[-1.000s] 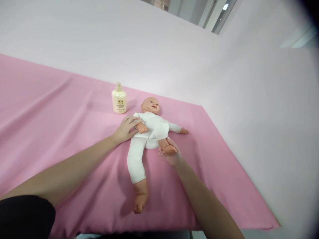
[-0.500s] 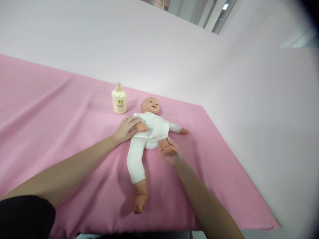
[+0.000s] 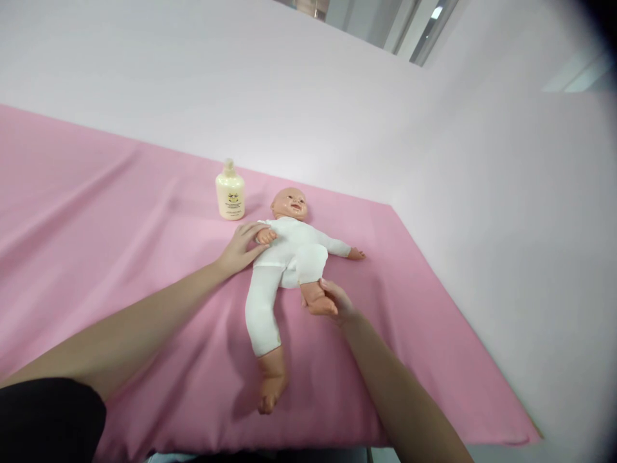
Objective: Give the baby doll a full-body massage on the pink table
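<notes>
A baby doll in a white cloth body lies on its back on the pink cover, head away from me. My right hand is wrapped from behind round its bent leg near the ankle, holding the foot raised off the surface. With fingers curled round the doll's arm near its small hand, my left hand rests against the side of the torso. The doll's other leg stretches straight toward me, and its other arm lies out to the right.
A cream pump bottle with a printed label stands upright beyond my left hand, left of the doll's head. The pink cover has folds on the left. White walls border the table at the back and right.
My right hand has brought the doll's bent leg a little toward me and lower. The doll's arm in my left hand has shifted slightly up and left.
</notes>
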`<state>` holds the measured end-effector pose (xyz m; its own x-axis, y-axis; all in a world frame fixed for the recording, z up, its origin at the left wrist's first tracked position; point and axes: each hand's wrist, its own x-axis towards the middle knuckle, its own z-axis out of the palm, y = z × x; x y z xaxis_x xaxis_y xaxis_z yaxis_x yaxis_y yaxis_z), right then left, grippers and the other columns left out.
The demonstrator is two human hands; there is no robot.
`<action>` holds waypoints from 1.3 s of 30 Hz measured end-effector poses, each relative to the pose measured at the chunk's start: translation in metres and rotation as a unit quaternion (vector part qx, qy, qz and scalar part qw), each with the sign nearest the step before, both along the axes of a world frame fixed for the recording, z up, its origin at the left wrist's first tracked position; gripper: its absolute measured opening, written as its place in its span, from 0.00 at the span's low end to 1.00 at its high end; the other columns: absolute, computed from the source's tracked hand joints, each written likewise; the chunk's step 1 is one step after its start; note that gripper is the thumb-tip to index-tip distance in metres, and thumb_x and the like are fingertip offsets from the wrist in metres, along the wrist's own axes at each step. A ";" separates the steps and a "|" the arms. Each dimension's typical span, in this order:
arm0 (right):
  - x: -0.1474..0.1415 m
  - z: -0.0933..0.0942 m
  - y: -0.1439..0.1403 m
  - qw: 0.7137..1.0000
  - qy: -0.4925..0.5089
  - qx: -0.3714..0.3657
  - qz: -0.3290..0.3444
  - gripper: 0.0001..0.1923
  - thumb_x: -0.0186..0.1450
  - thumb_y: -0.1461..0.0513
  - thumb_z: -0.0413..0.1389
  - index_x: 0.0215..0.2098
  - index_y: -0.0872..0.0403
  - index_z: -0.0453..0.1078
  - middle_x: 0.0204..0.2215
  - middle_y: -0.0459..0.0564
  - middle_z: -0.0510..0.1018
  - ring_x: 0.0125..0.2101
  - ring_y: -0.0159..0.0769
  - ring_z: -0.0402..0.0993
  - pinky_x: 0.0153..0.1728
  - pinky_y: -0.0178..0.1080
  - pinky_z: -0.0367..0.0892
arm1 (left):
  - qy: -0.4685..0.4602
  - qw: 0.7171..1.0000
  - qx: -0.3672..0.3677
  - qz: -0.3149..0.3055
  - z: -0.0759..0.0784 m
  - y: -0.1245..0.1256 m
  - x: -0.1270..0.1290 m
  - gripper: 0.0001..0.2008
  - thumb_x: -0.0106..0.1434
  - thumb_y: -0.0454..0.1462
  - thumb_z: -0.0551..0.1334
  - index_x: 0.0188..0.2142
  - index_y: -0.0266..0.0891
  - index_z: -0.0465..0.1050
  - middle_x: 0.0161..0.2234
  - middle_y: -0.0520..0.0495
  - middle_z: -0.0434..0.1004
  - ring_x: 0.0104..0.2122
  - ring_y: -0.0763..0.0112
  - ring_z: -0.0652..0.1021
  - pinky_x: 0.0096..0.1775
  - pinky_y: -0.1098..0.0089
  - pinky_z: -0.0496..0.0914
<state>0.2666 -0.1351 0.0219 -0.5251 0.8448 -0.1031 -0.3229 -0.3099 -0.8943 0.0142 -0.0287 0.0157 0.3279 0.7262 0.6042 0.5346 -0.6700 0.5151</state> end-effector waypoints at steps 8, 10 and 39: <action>-0.002 0.011 -0.009 0.964 0.002 -0.028 0.263 0.23 0.51 0.55 0.63 0.41 0.59 0.68 0.32 0.54 0.79 0.34 0.41 0.77 0.42 0.45 0.68 | -0.048 0.998 -0.041 0.030 -0.002 0.004 0.001 0.22 0.61 0.47 0.57 0.51 0.40 0.65 0.51 0.43 0.69 0.52 0.60 0.66 0.57 0.56 0.58; -0.001 0.015 -0.009 0.954 -0.008 -0.018 0.298 0.22 0.52 0.57 0.63 0.42 0.60 0.69 0.34 0.56 0.79 0.37 0.42 0.77 0.44 0.45 0.67 | -0.085 0.994 -0.058 0.028 -0.003 0.006 0.001 0.20 0.61 0.46 0.57 0.48 0.39 0.66 0.48 0.43 0.70 0.49 0.60 0.69 0.54 0.57 0.61; 0.009 0.016 -0.004 0.932 -0.119 0.002 0.344 0.25 0.54 0.59 0.64 0.49 0.56 0.70 0.41 0.51 0.77 0.37 0.32 0.75 0.39 0.33 0.69 | -0.441 0.858 -0.260 0.041 -0.003 0.022 -0.009 0.24 0.69 0.44 0.47 0.61 0.39 0.48 0.59 0.39 0.60 0.54 0.59 0.68 0.48 0.58 0.68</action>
